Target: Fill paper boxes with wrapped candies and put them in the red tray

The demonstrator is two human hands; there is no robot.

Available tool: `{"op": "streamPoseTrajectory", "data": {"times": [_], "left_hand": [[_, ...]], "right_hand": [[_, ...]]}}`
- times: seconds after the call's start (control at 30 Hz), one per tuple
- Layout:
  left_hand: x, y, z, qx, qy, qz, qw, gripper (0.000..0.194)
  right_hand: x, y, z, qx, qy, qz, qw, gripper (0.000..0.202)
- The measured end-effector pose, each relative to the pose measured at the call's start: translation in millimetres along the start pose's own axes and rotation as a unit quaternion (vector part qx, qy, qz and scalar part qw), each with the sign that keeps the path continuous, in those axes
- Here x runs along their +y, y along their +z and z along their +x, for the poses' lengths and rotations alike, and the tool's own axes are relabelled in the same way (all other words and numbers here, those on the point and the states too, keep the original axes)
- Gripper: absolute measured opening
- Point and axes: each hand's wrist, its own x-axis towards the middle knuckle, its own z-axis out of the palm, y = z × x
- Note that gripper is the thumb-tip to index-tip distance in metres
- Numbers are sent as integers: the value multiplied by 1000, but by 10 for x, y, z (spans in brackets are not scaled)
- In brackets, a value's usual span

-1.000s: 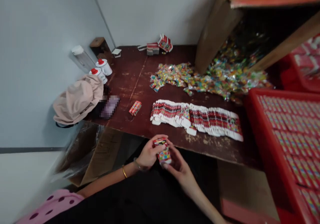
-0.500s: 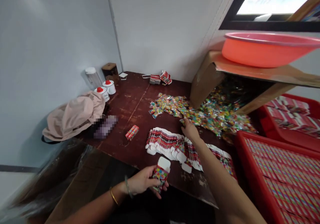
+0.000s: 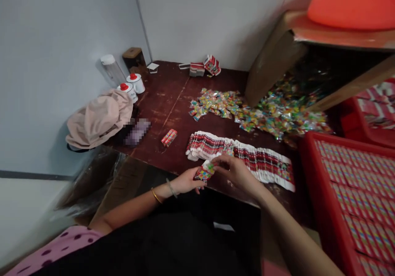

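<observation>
My left hand is closed around a small, colourful red carton, its top end facing up and right. My right hand has its fingertips at that end, pinching a small clear-wrapped candy with some green on it. Part of the candy is hidden by the fingers. Just beyond both hands lies a fanned row of flat red-and-white cartons. Farther back, a heap of wrapped candies spreads across the dark red table.
A red tray of packed cartons stands at right. Behind it, a cardboard box spills candies beneath an orange-red basin. Leftward are a small red carton, a pink cloth bag and lidded mugs.
My right hand has come back from the candy heap to the carton, bringing a candy. The left hand still holds the carton, now tilted more. The view has tipped downward.
</observation>
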Motion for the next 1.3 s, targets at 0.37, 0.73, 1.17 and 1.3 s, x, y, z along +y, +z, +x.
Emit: {"op": "streamPoseTrajectory", "data": {"times": [0.37,0.73,1.17,1.3], "left_hand": [[61,207,-94,-40,2,19,999,45],[4,194,-110,-3,-58,-16,998,52],[132,173,-146,-63,-71,-89,992,44],[77,154,-187,-42,-15,42,998,44]], "right_hand": [[-49,223,-458,66,-75,-60,993,26],[184,636,-579,33,170,417,892,30],[9,516,-496,118,57,179,975,28],[131,536,-457,64,115,280,951,33]]}}
